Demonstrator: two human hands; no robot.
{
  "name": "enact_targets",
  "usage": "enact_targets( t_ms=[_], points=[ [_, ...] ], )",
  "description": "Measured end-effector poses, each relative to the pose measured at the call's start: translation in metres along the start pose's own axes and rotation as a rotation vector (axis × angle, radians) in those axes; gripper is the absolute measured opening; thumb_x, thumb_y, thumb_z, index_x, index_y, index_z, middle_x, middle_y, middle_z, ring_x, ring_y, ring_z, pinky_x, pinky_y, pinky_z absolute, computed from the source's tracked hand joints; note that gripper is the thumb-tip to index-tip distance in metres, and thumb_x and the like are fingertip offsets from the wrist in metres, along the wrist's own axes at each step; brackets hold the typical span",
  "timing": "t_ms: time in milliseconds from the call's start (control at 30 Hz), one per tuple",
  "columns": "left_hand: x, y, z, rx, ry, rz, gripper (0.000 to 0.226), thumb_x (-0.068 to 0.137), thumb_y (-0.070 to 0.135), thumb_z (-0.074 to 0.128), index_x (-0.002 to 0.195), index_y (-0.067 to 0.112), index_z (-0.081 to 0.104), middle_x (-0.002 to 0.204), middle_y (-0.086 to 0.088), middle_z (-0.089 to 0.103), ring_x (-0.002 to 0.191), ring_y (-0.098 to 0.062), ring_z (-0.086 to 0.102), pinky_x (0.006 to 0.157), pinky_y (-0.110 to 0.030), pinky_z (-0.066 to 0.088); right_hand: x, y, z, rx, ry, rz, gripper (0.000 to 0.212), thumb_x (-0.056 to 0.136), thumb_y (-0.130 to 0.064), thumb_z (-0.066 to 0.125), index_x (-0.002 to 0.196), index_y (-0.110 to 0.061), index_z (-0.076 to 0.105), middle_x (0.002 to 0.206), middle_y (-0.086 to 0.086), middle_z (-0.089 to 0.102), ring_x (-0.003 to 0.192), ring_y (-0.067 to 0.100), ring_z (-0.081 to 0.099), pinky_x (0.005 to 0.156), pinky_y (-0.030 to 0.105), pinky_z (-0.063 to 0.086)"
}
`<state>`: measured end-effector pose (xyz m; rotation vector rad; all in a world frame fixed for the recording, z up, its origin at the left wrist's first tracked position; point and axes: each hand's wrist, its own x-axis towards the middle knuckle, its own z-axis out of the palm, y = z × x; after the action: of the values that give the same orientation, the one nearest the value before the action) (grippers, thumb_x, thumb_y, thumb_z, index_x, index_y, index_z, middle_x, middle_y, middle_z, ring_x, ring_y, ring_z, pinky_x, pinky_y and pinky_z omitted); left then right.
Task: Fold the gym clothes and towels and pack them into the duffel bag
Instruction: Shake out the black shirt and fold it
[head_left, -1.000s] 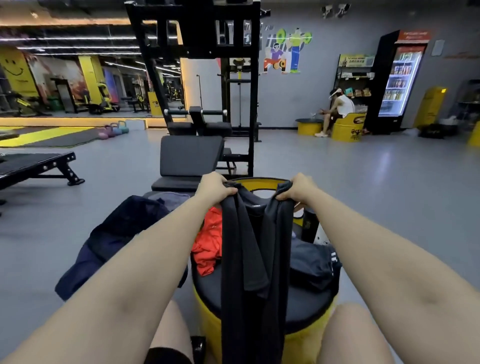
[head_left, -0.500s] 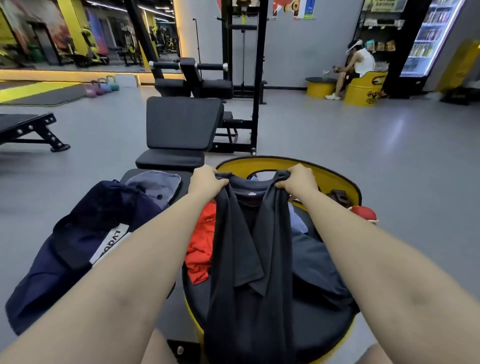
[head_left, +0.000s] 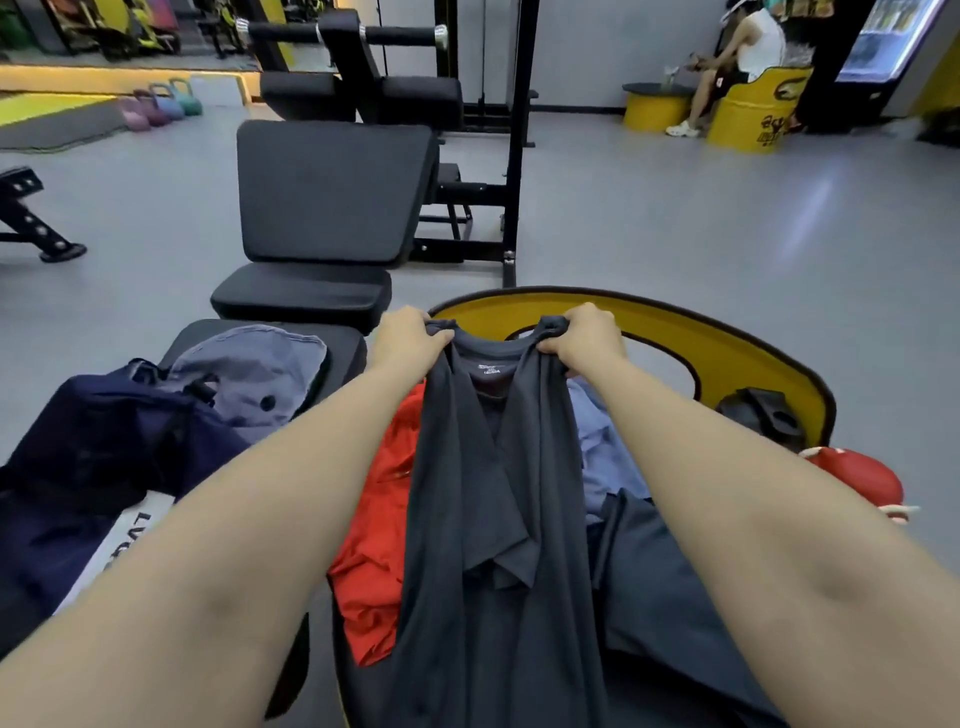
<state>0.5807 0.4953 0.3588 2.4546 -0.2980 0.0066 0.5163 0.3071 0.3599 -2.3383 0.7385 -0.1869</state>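
Limp dark T-shirt (head_left: 498, 519), soft folds

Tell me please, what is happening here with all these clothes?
A person is holding up a dark grey T-shirt by its shoulders, left hand and right hand each gripping one side. It hangs over a round yellow seat with a red garment on it. A navy duffel bag lies open to the left.

Single head-worn wide-angle view, looking forward and down along both forearms, close over the held dark shirt (head_left: 483, 519), gym floor (head_left: 675, 234) stretching beyond
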Motion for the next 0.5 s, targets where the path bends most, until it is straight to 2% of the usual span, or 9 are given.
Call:
enact_targets(
  t_ms=[133,233,333,500],
  points=[
    [0.035,-0.009,0.012,0.024,0.025,0.006,0.030,0.086,0.036,0.064,0.094,0.007,0.068,0.098,-0.019,0.066,0.095,-0.035,0.061,0.070,-0.034,0.045,0.036,-0.005,0.015,-0.079,0.028,0.000,0.025,0.081,-0.031,0.074,0.099,-0.015,0.066,0.099,0.009,0.068,0.088,0.030,0.067,0.076,0.036,0.056],
    [0.045,-0.019,0.028,0.048,0.015,0.022,0.031,0.088,0.034,0.063,0.101,0.007,0.066,0.103,-0.018,0.065,0.099,-0.035,0.060,0.070,-0.033,0.042,0.049,-0.002,0.037,-0.103,0.023,0.001,0.029,0.083,-0.032,0.072,0.105,-0.016,0.066,0.108,0.010,0.066,0.098,0.030,0.062,0.069,0.031,0.046],
    [0.044,-0.031,0.044,0.067,0.001,0.045,0.034,0.090,0.033,0.062,0.110,0.006,0.064,0.108,-0.018,0.065,0.105,-0.033,0.058,0.072,-0.030,0.038,0.050,0.006,0.057,-0.105,0.014,-0.014,0.033,0.087,-0.033,0.067,0.116,-0.019,0.062,0.118,0.009,0.062,0.107,0.030,0.059,0.070,0.030,0.038],
    [0.031,-0.047,0.047,0.017,0.014,-0.002,0.045,0.089,0.045,0.059,0.112,0.006,0.059,0.111,-0.018,0.062,0.110,-0.034,0.054,0.073,-0.030,0.035,0.041,0.027,0.071,-0.016,0.025,-0.023,0.045,0.089,-0.035,0.064,0.125,-0.014,0.047,0.122,0.008,0.059,0.112,0.031,0.055,0.075,0.035,0.043]
  ],
)
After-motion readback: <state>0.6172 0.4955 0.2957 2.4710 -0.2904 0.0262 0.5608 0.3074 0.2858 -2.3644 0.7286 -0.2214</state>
